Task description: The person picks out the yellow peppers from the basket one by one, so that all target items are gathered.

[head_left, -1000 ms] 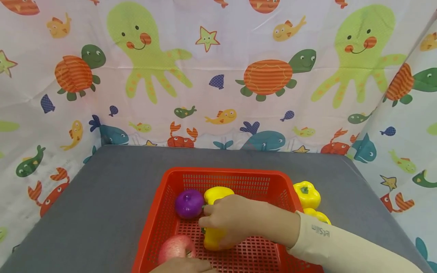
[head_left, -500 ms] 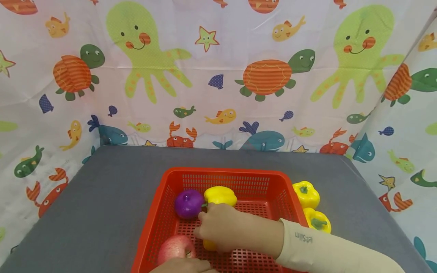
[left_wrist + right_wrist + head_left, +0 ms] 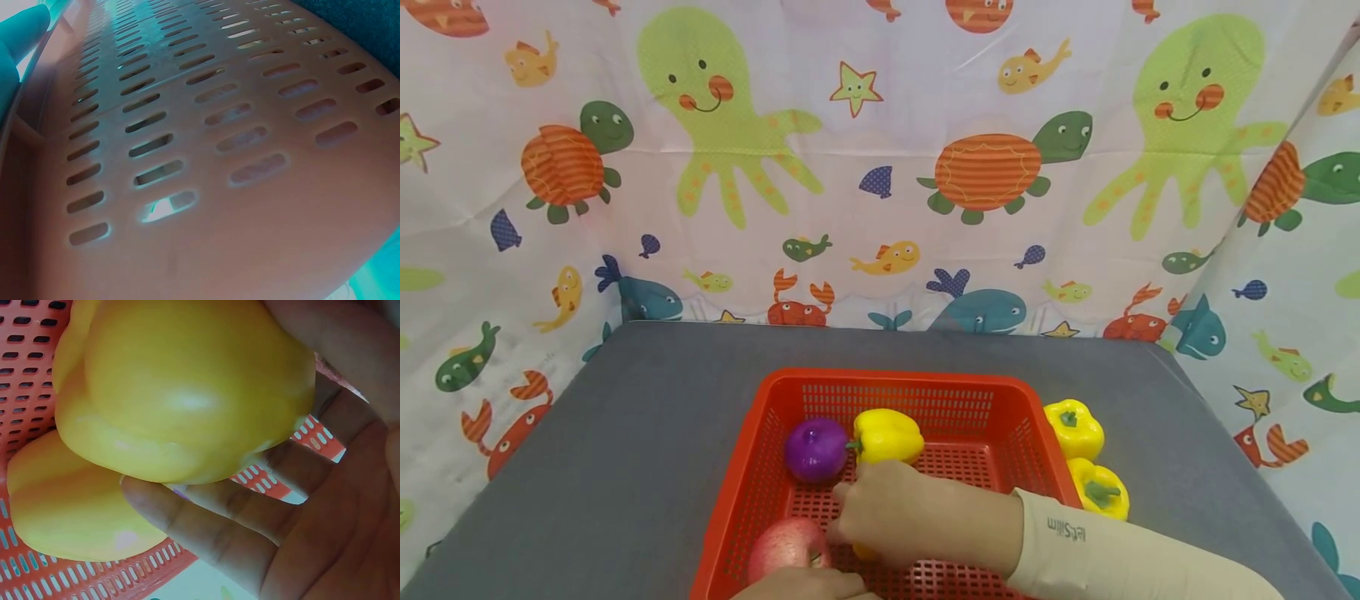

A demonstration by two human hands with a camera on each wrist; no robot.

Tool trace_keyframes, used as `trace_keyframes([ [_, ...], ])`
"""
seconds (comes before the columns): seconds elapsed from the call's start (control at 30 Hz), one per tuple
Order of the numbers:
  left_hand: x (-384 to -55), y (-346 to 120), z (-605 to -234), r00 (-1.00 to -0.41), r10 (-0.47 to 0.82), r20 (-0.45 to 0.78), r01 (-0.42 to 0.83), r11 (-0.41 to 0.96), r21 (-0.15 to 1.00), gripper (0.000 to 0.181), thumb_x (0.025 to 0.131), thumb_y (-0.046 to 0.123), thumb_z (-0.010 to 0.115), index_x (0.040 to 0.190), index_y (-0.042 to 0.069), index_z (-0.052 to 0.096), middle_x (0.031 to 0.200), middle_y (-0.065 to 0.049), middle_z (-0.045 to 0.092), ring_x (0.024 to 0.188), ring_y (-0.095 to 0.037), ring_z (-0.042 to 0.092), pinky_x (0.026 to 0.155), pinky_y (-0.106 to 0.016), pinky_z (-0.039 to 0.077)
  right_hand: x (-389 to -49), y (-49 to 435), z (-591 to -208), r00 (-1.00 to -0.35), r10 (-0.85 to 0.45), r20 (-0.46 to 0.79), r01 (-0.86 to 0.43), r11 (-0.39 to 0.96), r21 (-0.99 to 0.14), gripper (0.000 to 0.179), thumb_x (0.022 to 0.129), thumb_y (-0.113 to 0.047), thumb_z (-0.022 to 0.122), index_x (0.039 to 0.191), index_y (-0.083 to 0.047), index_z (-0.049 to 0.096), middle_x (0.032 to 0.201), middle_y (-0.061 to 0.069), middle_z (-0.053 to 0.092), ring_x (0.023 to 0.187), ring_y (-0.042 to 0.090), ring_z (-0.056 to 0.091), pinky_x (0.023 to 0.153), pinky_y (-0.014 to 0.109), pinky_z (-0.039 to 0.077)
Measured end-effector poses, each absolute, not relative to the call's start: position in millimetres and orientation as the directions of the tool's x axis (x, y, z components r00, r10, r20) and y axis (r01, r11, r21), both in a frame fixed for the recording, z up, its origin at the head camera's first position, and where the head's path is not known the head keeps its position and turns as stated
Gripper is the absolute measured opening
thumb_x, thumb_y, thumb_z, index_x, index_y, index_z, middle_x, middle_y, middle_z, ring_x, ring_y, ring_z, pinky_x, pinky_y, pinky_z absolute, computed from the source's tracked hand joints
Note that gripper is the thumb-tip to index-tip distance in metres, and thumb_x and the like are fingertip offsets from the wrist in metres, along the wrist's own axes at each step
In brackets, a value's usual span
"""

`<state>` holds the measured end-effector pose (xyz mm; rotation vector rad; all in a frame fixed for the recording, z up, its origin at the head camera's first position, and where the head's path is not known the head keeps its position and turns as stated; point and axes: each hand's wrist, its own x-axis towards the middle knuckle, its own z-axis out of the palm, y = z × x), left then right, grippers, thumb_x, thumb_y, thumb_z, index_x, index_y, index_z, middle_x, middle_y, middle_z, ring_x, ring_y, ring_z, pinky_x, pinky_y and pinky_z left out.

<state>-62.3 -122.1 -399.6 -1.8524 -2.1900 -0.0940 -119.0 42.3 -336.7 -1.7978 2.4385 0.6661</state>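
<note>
In the head view my right hand (image 3: 887, 512) reaches into the red plastic basket (image 3: 895, 377) and grips a yellow bell pepper (image 3: 194, 387), mostly hidden under the hand there. In the right wrist view the thumb and fingers lie round this pepper. Another yellow bell pepper (image 3: 887, 436) lies just beyond the hand, beside a round purple vegetable (image 3: 817, 450). My left hand (image 3: 805, 585) is at the bottom edge next to a red apple (image 3: 786, 546). The left wrist view shows the basket wall (image 3: 187, 250) and a finger (image 3: 25, 37) over its rim.
Two yellow bell peppers, one farther back (image 3: 1075, 429) and one nearer (image 3: 1099, 489), stand outside the basket along its right wall. Grey cloth (image 3: 617, 467) covers the table. A curtain (image 3: 880, 200) printed with sea animals hangs behind and at both sides.
My right hand has drawn slightly nearer with the pepper, uncovering more of the pepper beyond it. The sleeve has shifted off the nearer pepper outside the basket. My left hand has stayed put.
</note>
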Motion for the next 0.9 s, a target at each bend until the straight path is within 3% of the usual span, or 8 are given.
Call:
trace_keyframes([
  [0.3, -62.7, -120.4, -396.4, -0.119, 0.972, 0.205, 0.978, 0.151, -0.144, 0.023, 0.088, 0.037, 0.071, 0.108, 0.027, 0.067, 0.095, 0.017, 0.059, 0.080, 0.006, 0.046, 0.072, -0.004, 0.033, -120.9, 49.8, -337.2, -0.289, -0.924, -0.251, -0.925, 0.203, 0.320, 0.041, 0.074, -0.044, 0.085, 0.112, -0.044, 0.070, 0.091, -0.010, 0.061, 0.078, 0.006, 0.055, 0.063, 0.021, 0.043],
  [0.6, -60.0, -117.7, -395.5, -0.135, 0.970, 0.202, 0.976, 0.166, -0.143, 0.023, 0.090, 0.039, 0.069, 0.111, 0.030, 0.065, 0.092, 0.019, 0.054, 0.078, 0.007, 0.041, 0.069, -0.005, 0.028, -125.8, 58.8, -334.1, -0.265, -0.935, -0.234, -0.955, 0.221, 0.198, 0.024, 0.080, -0.039, 0.081, 0.101, -0.036, 0.071, 0.084, -0.011, 0.059, 0.078, 0.004, 0.052, 0.064, 0.019, 0.040],
  [0.9, -59.7, -117.6, -396.0, -0.137, 0.966, 0.220, 0.977, 0.168, -0.129, 0.024, 0.093, 0.040, 0.066, 0.115, 0.030, 0.064, 0.089, 0.020, 0.050, 0.077, 0.007, 0.036, 0.067, -0.006, 0.026, -129.9, 67.8, -329.7, -0.257, -0.934, -0.247, -0.966, 0.250, 0.061, 0.033, 0.077, -0.034, 0.085, 0.103, -0.030, 0.067, 0.090, -0.012, 0.055, 0.077, 0.002, 0.048, 0.065, 0.016, 0.040],
])
